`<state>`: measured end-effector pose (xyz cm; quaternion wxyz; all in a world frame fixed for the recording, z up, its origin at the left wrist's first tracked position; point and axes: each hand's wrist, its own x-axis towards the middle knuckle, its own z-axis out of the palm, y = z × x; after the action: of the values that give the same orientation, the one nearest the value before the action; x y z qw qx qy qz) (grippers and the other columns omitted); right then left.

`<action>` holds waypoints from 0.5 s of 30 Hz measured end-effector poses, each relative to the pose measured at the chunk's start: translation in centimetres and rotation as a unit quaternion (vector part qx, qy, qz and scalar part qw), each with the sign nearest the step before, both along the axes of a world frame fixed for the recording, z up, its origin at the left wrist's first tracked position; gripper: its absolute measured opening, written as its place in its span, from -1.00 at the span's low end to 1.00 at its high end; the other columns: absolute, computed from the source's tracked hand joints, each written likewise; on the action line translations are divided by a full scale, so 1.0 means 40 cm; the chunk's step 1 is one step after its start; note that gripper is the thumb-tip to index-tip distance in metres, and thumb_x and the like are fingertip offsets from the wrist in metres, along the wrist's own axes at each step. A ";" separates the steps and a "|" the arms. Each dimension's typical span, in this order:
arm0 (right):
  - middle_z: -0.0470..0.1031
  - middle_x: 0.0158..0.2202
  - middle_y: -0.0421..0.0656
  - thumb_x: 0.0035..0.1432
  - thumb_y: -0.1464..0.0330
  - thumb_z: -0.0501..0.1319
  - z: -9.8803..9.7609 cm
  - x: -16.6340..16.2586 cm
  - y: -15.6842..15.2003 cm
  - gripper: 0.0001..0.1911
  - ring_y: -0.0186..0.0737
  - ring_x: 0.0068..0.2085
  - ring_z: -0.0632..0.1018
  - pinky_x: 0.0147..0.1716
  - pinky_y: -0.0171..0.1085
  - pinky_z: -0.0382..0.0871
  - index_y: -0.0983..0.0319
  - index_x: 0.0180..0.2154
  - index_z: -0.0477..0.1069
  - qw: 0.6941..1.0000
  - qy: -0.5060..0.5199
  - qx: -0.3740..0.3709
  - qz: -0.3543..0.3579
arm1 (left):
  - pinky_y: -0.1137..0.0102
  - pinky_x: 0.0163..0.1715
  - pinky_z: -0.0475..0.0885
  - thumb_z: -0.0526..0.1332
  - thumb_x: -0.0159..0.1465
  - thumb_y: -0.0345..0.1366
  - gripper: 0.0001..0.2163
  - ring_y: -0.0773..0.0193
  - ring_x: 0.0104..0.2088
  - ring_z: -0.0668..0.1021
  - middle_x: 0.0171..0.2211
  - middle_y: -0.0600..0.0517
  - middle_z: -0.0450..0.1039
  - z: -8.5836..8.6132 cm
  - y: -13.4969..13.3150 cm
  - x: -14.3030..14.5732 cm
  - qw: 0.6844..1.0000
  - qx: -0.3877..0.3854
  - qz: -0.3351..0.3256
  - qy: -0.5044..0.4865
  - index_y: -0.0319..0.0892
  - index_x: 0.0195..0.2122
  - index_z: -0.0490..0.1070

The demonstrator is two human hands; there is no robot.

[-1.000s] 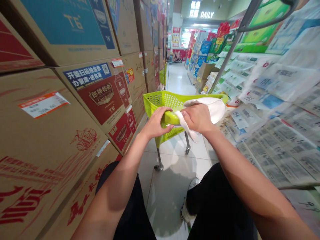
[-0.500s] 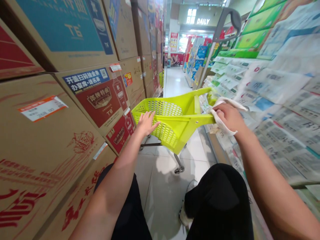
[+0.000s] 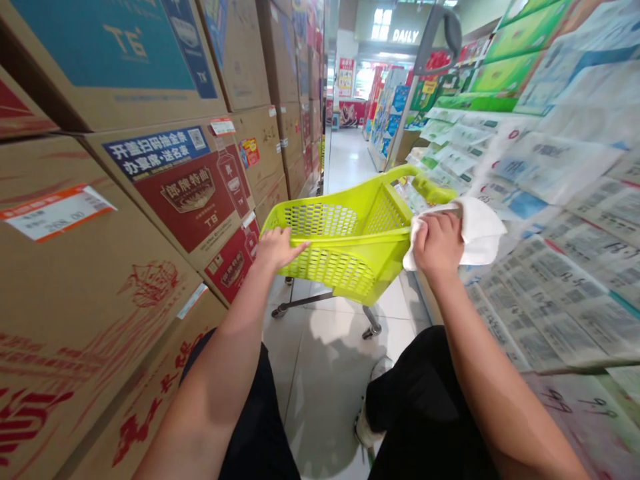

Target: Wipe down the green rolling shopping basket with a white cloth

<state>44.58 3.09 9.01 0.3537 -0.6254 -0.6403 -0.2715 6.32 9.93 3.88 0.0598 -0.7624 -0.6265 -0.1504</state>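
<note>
A lime-green plastic shopping cart [image 3: 350,250] is standing on the pale tiled floor [image 3: 325,400], its perforated basket slanting across the aisle in front of the person. The left hand [image 3: 276,250] is gripping the basket's rim at its left end, with the fingers curling over the edge and the thumb lying along the near side. The right hand [image 3: 440,243] is holding a bunched white cloth [image 3: 483,230] against the cart's right end, the fingers closing around the fabric and a loose flap hanging out to the right. Below the basket, a dark caster [image 3: 371,332] is carrying the grey frame. Stacked cardboard cartons [image 3: 185,200] are lining the left side, one of them bearing an orange-edged price tag [image 3: 59,212]. Plastic-wrapped packages [image 3: 565,153] are filling the right side, and a lit "DAILY" sign [image 3: 405,36] is hanging at the far end.
</note>
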 end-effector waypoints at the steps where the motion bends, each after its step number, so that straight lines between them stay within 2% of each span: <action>1: 0.53 0.07 0.09 0.45 0.25 -0.11 -0.008 -0.005 0.000 -0.54 0.19 0.26 0.35 0.27 0.12 0.23 0.21 0.00 0.53 1.000 0.004 0.008 -0.002 | 0.05 0.05 0.44 -0.04 0.35 0.36 -0.22 -0.24 0.06 0.59 0.01 -0.33 0.58 -0.002 0.002 -0.014 1.000 -0.018 0.012 0.008 -0.27 0.15 0.49; 3: 0.50 0.10 0.11 0.44 0.23 -0.09 -0.021 -0.019 0.002 -0.55 0.22 0.27 0.33 0.30 0.18 0.18 0.22 0.03 0.51 1.000 0.011 0.010 -0.011 | 0.08 -0.06 0.48 -0.07 0.32 0.41 -0.22 -0.22 -0.03 0.63 -0.07 -0.30 0.62 -0.006 0.003 -0.027 0.999 -0.044 0.009 0.021 -0.21 0.03 0.55; 6: 0.46 0.12 0.15 0.42 0.21 -0.05 -0.047 -0.068 0.005 -0.57 0.26 0.28 0.31 0.29 0.21 0.18 0.24 0.06 0.47 1.000 0.014 -0.018 -0.001 | 0.15 -0.13 0.48 -0.04 0.32 0.38 -0.29 -0.17 -0.05 0.65 -0.06 -0.24 0.65 -0.011 -0.005 -0.019 0.998 -0.053 -0.016 0.031 -0.14 0.02 0.55; 9: 0.45 0.13 0.16 0.42 0.18 -0.04 -0.086 -0.158 -0.003 -0.56 0.22 0.29 0.33 0.25 0.12 0.27 0.25 0.10 0.43 0.995 0.002 -0.092 0.043 | 0.21 -0.18 0.47 0.03 0.33 0.32 -0.38 -0.10 -0.04 0.66 -0.05 -0.18 0.65 -0.015 -0.024 -0.001 0.996 -0.055 -0.057 0.031 -0.09 0.05 0.52; 12: 0.43 0.24 0.13 0.45 0.12 -0.05 -0.126 -0.249 -0.015 -0.46 0.14 0.31 0.38 0.20 0.00 0.36 0.27 0.24 0.36 0.982 -0.014 -0.161 0.103 | 0.25 -0.23 0.44 0.10 0.35 0.23 -0.49 -0.05 -0.06 0.66 -0.07 -0.13 0.65 -0.023 -0.045 0.010 0.994 -0.041 -0.097 0.034 -0.08 -0.01 0.50; 15: 0.40 0.34 0.09 0.47 0.09 -0.07 -0.139 -0.266 -0.010 -0.40 0.13 0.34 0.40 0.27 0.01 0.32 0.26 0.33 0.32 0.969 -0.026 -0.191 0.158 | 0.25 -0.26 0.42 0.08 0.41 0.10 -0.62 0.00 -0.08 0.66 -0.09 -0.10 0.64 -0.035 -0.056 0.012 0.991 -0.038 -0.124 0.031 -0.09 -0.07 0.47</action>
<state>33.96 2.69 3.44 0.2495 -0.5652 -0.7798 -0.1014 6.80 7.68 2.49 0.0310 -0.8400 -0.5306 -0.1091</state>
